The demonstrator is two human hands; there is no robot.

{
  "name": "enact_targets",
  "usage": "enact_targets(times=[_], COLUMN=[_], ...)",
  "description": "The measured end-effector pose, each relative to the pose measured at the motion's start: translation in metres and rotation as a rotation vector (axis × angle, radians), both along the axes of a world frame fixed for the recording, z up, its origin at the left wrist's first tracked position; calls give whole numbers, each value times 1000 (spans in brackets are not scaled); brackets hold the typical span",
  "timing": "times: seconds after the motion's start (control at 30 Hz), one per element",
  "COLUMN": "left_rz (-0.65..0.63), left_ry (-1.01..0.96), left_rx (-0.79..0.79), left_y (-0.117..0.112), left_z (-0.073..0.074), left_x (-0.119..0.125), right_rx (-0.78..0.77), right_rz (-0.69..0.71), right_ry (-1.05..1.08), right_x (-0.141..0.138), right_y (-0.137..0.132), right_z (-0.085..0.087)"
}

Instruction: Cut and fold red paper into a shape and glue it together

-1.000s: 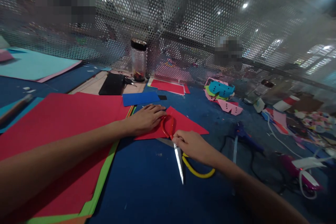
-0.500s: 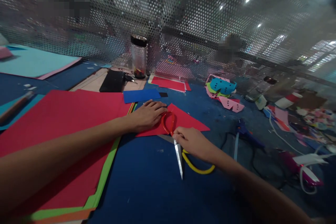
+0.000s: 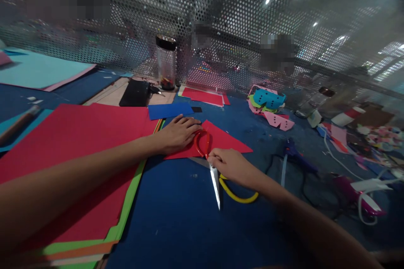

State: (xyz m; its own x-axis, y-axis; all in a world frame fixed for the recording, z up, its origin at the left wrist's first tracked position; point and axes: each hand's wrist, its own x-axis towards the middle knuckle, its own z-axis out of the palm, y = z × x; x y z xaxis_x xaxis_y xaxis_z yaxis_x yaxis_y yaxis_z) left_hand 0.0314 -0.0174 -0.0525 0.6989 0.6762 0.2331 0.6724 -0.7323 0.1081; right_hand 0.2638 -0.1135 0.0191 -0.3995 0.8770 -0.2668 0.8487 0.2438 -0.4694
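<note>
My left hand (image 3: 179,134) lies palm down with its fingers stretched out on a folded-looking red piece of paper (image 3: 227,139), holding it against the blue tabletop. My right hand (image 3: 227,165) is closed around the pivot of a pair of scissors (image 3: 216,189). Their blades are spread wide: one points toward me, while the other reaches left beside the paper's near edge. The red handle loop overlaps the paper near my left fingertips. Below my right hand shows the yellow loop. My left forearm crosses a stack of large red sheets (image 3: 94,130), with green and orange sheets beneath.
A blue paper strip (image 3: 168,110), a black phone-like slab (image 3: 135,93) and a lidded jar (image 3: 166,65) stand or lie beyond my left hand. Dotted paper cutouts (image 3: 269,100), a blue glue gun (image 3: 298,157) and cables are on the right. Perforated metal (image 3: 221,12) rises behind.
The view has tilted slightly, so things sit a little higher in the picture. Both hands, the scissors and the red paper keep practically the same places relative to each other.
</note>
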Motion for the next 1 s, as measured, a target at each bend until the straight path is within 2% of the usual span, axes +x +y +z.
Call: enact_targets(times=[0.43,0.63,0.7,0.8,0.87,1.0], left_rz=[-4,-57,-54,-39,10,63], left_ry=[-8,17,15,17,47,163], left_rx=[-35,-170,-234,-278,-281,-466], left_y=[-2,6,8,4,-4,-30], left_z=[7,18,26,46,62,86], left_x=[1,-6,-8,-12,-18,-39], right_rx=[-39,-35,-22,-10,-1,12], right_rz=[21,31,41,42,46,60], right_ry=[43,40,40,38,41,59], right_x=[4,5,6,6,7,8], right_y=[1,1,1,2,2,3], right_z=[0,0,0,-3,-4,-7])
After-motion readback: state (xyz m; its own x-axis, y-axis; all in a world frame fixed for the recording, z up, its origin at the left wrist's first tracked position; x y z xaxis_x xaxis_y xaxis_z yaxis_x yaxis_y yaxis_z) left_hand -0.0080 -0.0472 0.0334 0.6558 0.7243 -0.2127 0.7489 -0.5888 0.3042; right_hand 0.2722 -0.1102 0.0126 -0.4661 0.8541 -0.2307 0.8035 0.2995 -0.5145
